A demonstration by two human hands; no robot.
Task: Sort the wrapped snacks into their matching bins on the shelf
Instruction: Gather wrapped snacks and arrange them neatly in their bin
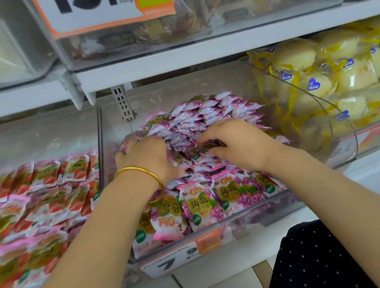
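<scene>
**Desk:** What are the fingers doing?

**Me:** On my feed, the left hand's fingers are curled round a clump of purple packets. The right hand is bent over the same heap, but I can't tell if it's pinching one or just pressing.

**Desk:** Why both in there?

**Me:** I'd guess they're raking the pile level. The packets already sit in the middle bin, between the red packets and the yellow snacks.

**Desk:** Any writing?

**Me:** The front packets carry Chinese print and what looks like "OK". The bin's price tag shows "7.9", and the upper sign shows "13." and "500g". The yellow ones have blue heart stickers, too small to read.
</scene>
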